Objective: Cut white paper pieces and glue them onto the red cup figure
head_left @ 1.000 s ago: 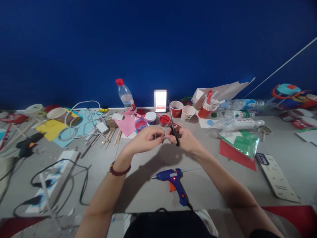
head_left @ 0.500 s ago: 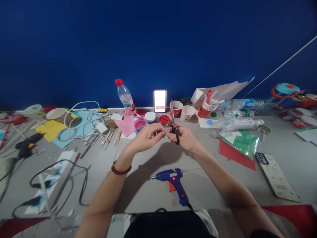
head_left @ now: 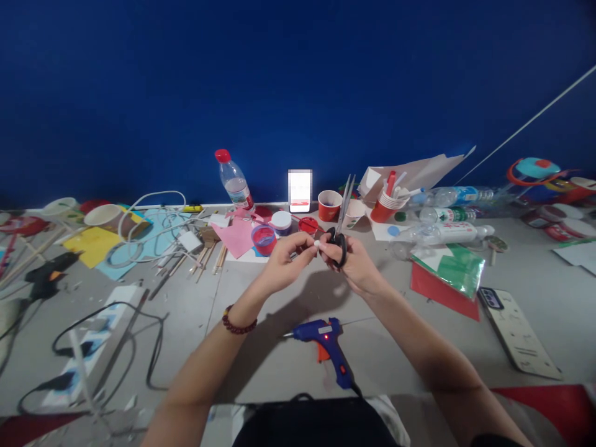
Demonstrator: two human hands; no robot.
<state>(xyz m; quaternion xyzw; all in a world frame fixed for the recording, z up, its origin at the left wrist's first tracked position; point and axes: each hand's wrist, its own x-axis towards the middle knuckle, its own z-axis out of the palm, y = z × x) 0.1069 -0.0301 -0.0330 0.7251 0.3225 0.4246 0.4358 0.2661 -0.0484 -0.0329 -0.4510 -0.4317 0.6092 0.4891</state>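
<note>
Between the fingertips of both hands is a small white piece [head_left: 317,244], too small to name. My left hand [head_left: 289,257] pinches it from the left. My right hand [head_left: 351,264] is closed around the black handles of a pair of scissors [head_left: 339,239], its thumb and finger also touching the white piece. The scissor blades point up and away from me, slightly apart. Below my hands a blue hot glue gun [head_left: 326,341] lies on the grey table, its small red light lit and its nozzle to the left.
Paint jars [head_left: 264,239], a bottle with a red cap [head_left: 235,183], a lit phone screen [head_left: 300,191] and paper cups [head_left: 329,206] line the back. Plastic bottles [head_left: 447,233] and a phone [head_left: 519,332] lie right. At left are a power strip [head_left: 93,347], cables and coloured paper [head_left: 90,244].
My hands have come closer together, and the scissors have tilted to the right with more of their handles showing. The white piece now shows between the fingertips. My left forearm has shifted right.
</note>
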